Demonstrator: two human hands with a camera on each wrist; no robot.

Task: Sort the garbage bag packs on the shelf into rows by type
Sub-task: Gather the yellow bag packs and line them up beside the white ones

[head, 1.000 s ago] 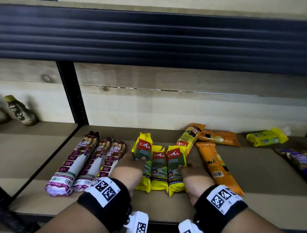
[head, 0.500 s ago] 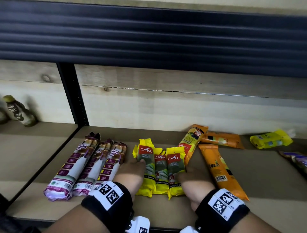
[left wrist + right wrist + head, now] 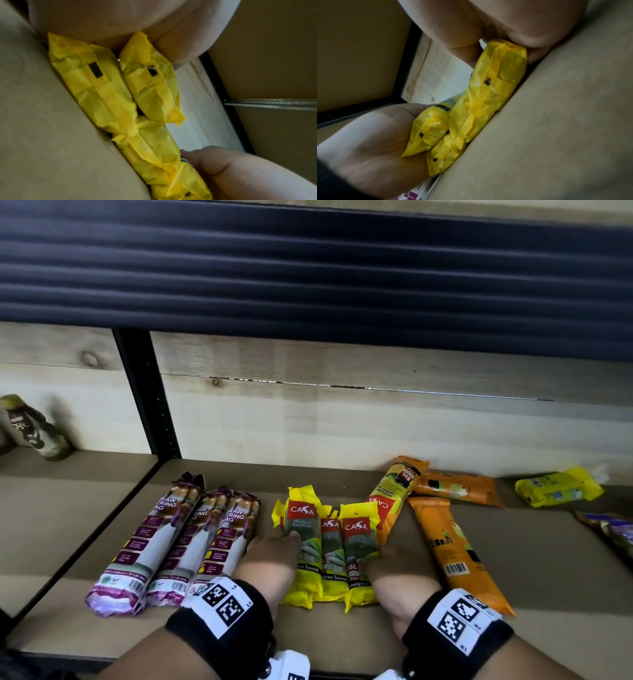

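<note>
Three yellow CASA packs lie side by side mid-shelf: the left pack [image 3: 303, 522], the middle pack [image 3: 330, 542] and the right pack [image 3: 358, 532]. My left hand [image 3: 274, 556] cups the left pack, thumb on its face. My right hand [image 3: 390, 570] grips the right pack from the other side. In the right wrist view the left hand [image 3: 368, 135] curls round one yellow pack [image 3: 428, 125], and my right hand's fingers [image 3: 453, 27] pinch another pack [image 3: 496, 83]. The left wrist view shows the yellow packs [image 3: 96, 86] on the board, pressed together.
Three purple drawstring packs [image 3: 150, 546] lie in a row to the left. On the right lie a long orange pack [image 3: 455, 556], another orange pack [image 3: 459, 489] and an orange CASA pack [image 3: 397, 484]. A yellow pack [image 3: 555, 486] sits at the back right. Beyond the black post [image 3: 147, 395] stands a bottle [image 3: 30, 428].
Both hands have pressed inward on the three yellow packs, bunching them tighter. The left pack now rides slightly over the middle one.
</note>
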